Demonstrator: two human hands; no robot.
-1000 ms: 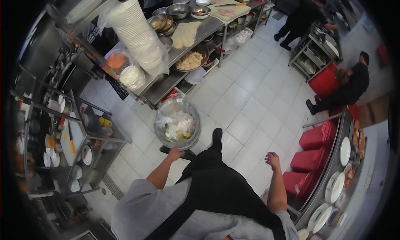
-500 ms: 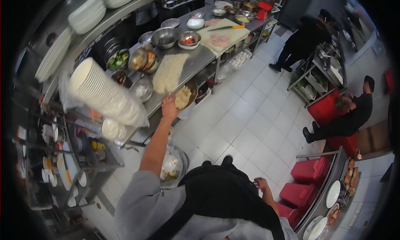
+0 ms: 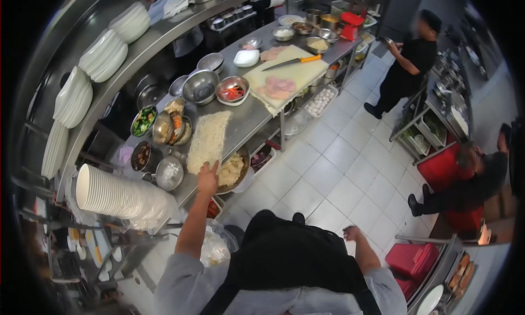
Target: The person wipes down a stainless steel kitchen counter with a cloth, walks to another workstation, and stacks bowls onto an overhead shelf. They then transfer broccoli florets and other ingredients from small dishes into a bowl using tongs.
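Observation:
My left hand [image 3: 208, 179] reaches to the steel counter, its spread fingertips touching the near end of a flat, pale sheet that looks like thin noodles [image 3: 210, 137]. Just right of that hand, below the counter edge, is a metal bowl of pale, doughy-looking food [image 3: 232, 170]. My right hand [image 3: 351, 233] hangs by my side over the floor, fingers loosely bent and apart, with nothing visible in it. Left of the sheet are a small steel bowl with white bits [image 3: 169, 173] and bowls of cut vegetables [image 3: 144, 121].
An orange-handled knife [image 3: 292, 62] lies on a cutting board [image 3: 306, 74] with pale pink meat [image 3: 277, 87]. Stacked white tubs [image 3: 120, 197] lean at the counter's near end. Two people [image 3: 410, 63] are on the right, beyond the tiled floor. Red bins [image 3: 412, 258] stand beside me.
My view has shifted, showing more of the counter. My left hand remains at the sheet's near end. The person at the far right workstation has turned and now holds something in front of them.

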